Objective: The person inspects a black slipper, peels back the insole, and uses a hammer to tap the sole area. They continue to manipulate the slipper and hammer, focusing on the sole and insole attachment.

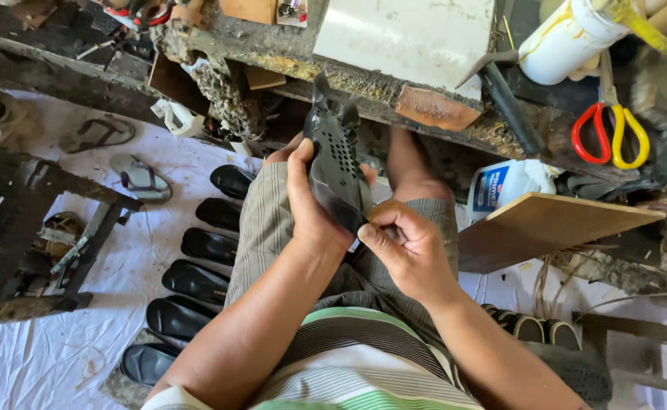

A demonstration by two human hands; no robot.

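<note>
Both hands grip one black perforated shoe upper [336, 163] over the lap, left hand [312, 199] wrapping its side, right hand [409, 247] pinching its near end, six black soles [197, 281] lined up left, a glue-streaked white tub [565, 38] far right.

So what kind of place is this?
Probably a small shoemaking workshop: a row of black sandals on the floor, a glue-crusted workbench with scissors, and a black perforated shoe upper in hand.
</note>
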